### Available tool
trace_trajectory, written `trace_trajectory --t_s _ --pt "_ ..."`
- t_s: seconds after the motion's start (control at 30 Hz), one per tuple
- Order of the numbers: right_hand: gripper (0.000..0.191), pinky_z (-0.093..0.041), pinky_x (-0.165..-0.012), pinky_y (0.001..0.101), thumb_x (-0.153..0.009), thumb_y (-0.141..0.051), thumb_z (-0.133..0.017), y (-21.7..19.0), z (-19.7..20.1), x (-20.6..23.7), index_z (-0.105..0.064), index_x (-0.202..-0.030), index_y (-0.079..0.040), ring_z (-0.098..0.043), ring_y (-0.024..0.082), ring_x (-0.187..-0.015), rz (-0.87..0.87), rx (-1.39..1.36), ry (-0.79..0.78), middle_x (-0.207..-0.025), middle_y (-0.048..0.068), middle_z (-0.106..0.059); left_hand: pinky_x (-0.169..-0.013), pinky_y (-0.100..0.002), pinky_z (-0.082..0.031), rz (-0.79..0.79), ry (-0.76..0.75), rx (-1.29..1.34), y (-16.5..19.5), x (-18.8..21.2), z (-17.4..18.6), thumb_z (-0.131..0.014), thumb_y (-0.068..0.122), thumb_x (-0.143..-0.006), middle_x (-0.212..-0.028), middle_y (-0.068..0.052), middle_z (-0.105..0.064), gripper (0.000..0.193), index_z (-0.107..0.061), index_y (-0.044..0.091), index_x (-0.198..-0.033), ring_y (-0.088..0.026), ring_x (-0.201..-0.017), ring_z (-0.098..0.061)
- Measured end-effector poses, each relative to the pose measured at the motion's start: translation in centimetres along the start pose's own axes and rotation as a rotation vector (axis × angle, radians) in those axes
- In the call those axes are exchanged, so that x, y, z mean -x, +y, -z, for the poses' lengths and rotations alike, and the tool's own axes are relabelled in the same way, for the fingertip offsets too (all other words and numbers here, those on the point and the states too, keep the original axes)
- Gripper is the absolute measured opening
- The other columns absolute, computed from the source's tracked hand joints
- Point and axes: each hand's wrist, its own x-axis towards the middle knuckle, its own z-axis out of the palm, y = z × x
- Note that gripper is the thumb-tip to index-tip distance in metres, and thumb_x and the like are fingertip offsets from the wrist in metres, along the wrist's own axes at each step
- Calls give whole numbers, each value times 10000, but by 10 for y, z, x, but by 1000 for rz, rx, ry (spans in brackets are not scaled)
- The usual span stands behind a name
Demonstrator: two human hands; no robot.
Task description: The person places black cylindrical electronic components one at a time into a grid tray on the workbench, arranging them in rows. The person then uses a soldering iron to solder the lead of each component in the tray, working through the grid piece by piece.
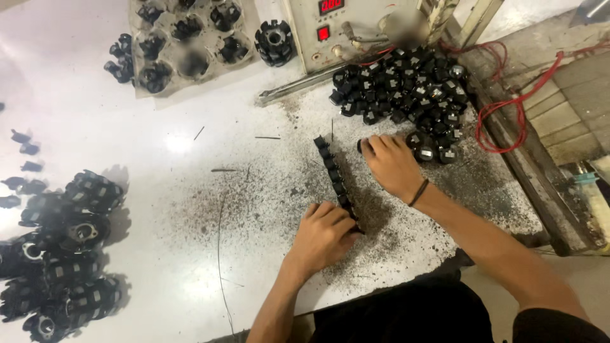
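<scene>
Head view looks down on a white surface (146, 146) dusted with dark grit, and a fair bit is hard to read. Two patches are blurred out, one in the grey moulded tray (184, 44) at the far left and one on the control box (343, 25) at the far edge. The cluster of black ring-shaped assemblies (63, 248) at the near left is cut off by the frame.

A row of small black parts (335, 181) lies in a straight line running from far to near, between the two hands. The left hand (324, 235) rests knuckles-up with its curled fingers on the near end of that row, covering it; whether it grips or only presses, I cannot tell. The right hand (391, 162) sits just right of the row's far end, its fingers bent down over a single black piece (362, 146) at the near edge of the heap of loose black parts (406, 89). Red wires (508, 121) trail off the surface's right side.
</scene>
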Motion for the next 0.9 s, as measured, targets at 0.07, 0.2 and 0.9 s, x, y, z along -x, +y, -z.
trace_trajectory --t_s 0.07,0.2,0.9 --pt "278 -534 -914 411 -827 -77 -670 -6 14 22 -716 -1091 -5 -652 253 -998 -1 -98 -65 -1018 97 -641 -847 -425 -469 13 -71 -13 4 1 -5 -812 155 -716 -960 -57 -658 240 -718 88 -926 -257 -980 -614" --pt "136 -546 -700 403 -883 -168 -681 -16 55 83 -751 -867 -52 -673 234 -701 -106 -311 -329 -815 85 -644 -859 -420 -476 47 -154 -127 10 -5 -25 -801 117 -693 -945 -58 -657 262 -713 90 -938 -242 -961 -615" --pt "496 -395 -829 462 -882 -454 -719 68 20 44 -751 -1133 -27 -547 251 -973 -357 255 45 -947 74 -646 -851 -443 -466 -2 29 30 24 -19 -23 -810 152 -747 -997 -32 -699 184 -713 99 -893 -257 -986 -615"
